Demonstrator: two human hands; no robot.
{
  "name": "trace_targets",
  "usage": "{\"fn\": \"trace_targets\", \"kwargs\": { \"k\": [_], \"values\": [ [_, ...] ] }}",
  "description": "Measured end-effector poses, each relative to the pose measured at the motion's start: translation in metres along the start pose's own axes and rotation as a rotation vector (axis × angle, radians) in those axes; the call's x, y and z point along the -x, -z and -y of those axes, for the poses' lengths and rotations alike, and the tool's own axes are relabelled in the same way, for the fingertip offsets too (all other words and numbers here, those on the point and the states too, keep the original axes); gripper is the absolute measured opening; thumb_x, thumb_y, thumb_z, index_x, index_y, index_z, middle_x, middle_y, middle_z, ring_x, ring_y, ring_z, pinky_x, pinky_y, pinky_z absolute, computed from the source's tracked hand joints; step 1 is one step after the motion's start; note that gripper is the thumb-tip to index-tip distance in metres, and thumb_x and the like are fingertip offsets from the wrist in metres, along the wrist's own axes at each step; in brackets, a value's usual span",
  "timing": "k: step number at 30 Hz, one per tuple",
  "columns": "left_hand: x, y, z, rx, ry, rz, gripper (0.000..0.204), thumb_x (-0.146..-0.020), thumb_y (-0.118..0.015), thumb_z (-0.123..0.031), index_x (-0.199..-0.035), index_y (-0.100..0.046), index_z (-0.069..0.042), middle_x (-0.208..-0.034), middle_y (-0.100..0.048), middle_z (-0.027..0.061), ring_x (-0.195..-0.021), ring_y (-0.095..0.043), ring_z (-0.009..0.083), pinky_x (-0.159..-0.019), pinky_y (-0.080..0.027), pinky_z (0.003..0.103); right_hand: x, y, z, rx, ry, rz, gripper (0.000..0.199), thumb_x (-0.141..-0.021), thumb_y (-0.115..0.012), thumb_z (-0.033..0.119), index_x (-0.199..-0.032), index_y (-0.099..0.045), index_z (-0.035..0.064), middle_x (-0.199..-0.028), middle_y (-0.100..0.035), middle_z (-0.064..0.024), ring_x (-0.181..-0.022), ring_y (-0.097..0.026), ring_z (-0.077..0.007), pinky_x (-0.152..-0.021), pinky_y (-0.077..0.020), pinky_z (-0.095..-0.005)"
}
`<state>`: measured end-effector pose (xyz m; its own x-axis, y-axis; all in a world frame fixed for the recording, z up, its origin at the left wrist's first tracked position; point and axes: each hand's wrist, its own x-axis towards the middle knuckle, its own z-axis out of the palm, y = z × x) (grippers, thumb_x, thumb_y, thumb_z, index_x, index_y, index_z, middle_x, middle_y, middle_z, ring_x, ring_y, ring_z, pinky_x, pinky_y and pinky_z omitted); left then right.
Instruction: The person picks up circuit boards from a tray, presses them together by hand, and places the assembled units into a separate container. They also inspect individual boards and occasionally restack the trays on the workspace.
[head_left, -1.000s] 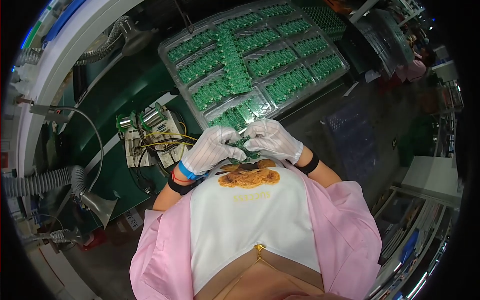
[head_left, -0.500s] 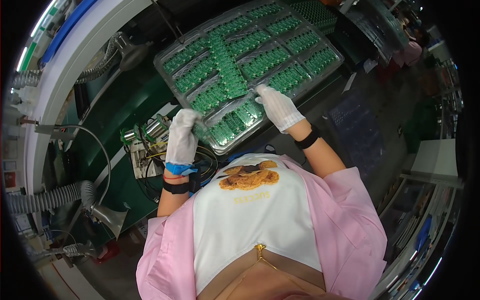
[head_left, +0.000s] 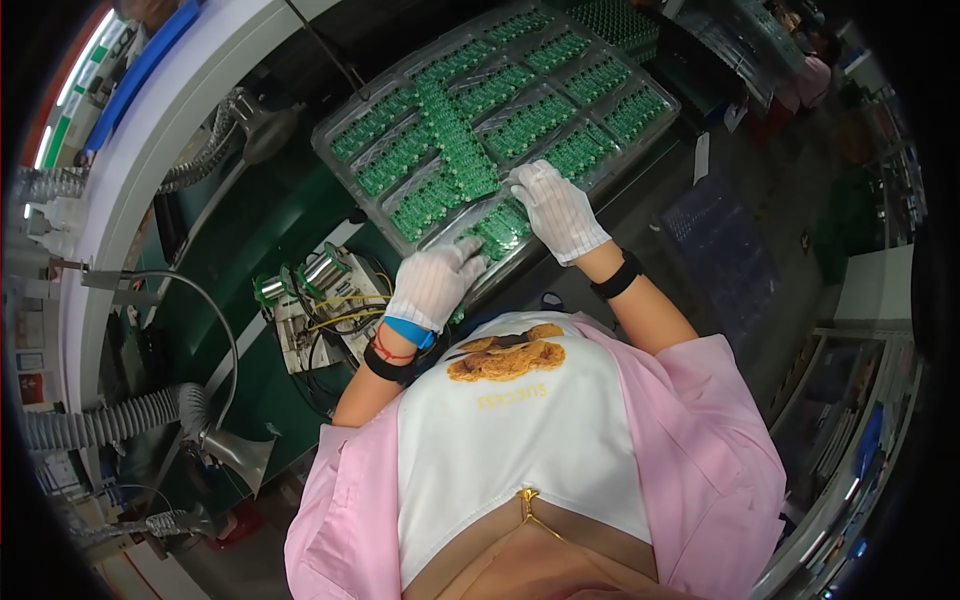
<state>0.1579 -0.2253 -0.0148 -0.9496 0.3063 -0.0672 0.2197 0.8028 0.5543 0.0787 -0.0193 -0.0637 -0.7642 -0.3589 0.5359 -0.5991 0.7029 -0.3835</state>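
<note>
Rows of small green circuit boards point(head_left: 525, 127) fill a clear plastic tray point(head_left: 655, 135) in front of me. One long line of boards point(head_left: 455, 140) lies crosswise on top of the others. Both my hands wear white striped gloves. My left hand point(head_left: 436, 284) reaches over the tray's near left corner, its fingers apart and at the boards point(head_left: 500, 230) of the nearest compartment, partly hiding them. My right hand point(head_left: 562, 212) is at the tray's near side, its fingers bent together beside the near end of the crosswise line; whatever lies between them is hidden.
Left of the tray are solder wire spools point(head_left: 322, 268) on a device with cables. Flexible duct hoods point(head_left: 240, 455) and a curved metal arm point(head_left: 215, 300) stand farther left. Dark green trays point(head_left: 622, 28) sit behind. Another person point(head_left: 808, 85) is at the far right.
My left hand has moved right, from beside the tray's left corner onto the nearest boards. My right hand stays nearly in place. The view has shifted slightly.
</note>
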Motion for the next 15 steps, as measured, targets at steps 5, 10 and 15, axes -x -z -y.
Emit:
{"fn": "trace_targets", "kwargs": {
  "k": [5,10,15],
  "values": [
    [0.0,-0.003,0.011,0.077,-0.011,-0.039,0.029,-0.091,-0.053,-0.025,-0.107,-0.065,-0.003,-0.094,-0.066,0.0196,-0.083,-0.064,0.0346,-0.073,-0.05,0.038,-0.043,0.017,0.04,0.06,-0.489,0.305,0.039,-0.084,-0.062,0.04,-0.092,-0.064,0.0019,-0.09,-0.064,-0.0161,-0.084,-0.064,-0.0349,-0.07,-0.0515,-0.0431],
    [0.008,-0.002,0.039,0.302,-0.307,-0.518,0.033,-0.097,-0.044,-0.026,-0.098,-0.064,0.0,-0.064,-0.055,0.0073,-0.056,-0.053,0.0214,-0.056,-0.043,0.034,-0.053,0.007,0.053,0.183,-0.484,0.43,0.048,-0.081,-0.063,0.05,-0.079,-0.066,0.0027,-0.085,-0.067,-0.0186,-0.082,-0.067,-0.0321,-0.068,-0.053,-0.0422],
    [0.041,0.022,0.011,1.248,0.171,-0.388,0.041,-0.102,-0.036,-0.034,-0.088,-0.058,-0.003,-0.047,-0.03,-0.0026,-0.037,-0.029,0.0092,-0.037,-0.027,0.026,-0.053,-0.011,0.036,0.086,-0.595,0.227,0.044,-0.082,-0.066,0.045,-0.078,-0.066,0.0012,-0.078,-0.067,-0.0167,-0.067,-0.067,-0.0274,-0.056,-0.0523,-0.0383]
  ]
}}
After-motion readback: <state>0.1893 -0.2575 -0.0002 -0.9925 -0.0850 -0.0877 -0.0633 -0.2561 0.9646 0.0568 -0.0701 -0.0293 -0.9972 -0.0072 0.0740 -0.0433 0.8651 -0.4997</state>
